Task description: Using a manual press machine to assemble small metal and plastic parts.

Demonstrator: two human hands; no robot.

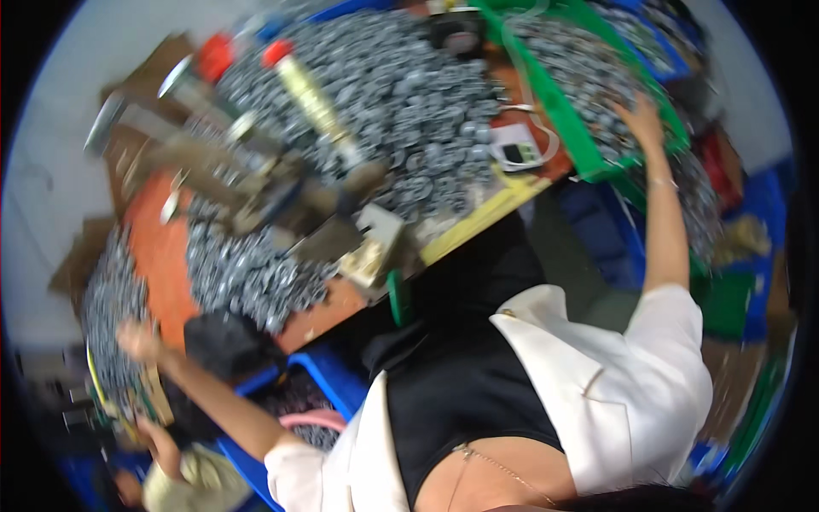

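My right hand (644, 126) reaches into a green crate (573, 128) at the far right. Its fingers are spread over the small metal parts (589, 64) that fill the crate. My left arm stretches out to the left, and my left hand (139, 341) is by a heap of grey round pieces (111, 294) at the table's left end. Motion smears its fingers, so whether it holds anything does not show. Between my arms stands a blurred bench machine (281, 192) with a yellowish tube (314, 101) topped in red.
Grey discs (384, 102) cover much of the orange table (159, 256). A white device (514, 147) with a cable lies near its right edge. Another person's hand (160, 444) shows at lower left. Blue bins (328, 380) and a pink basin (314, 418) stand below the front edge.
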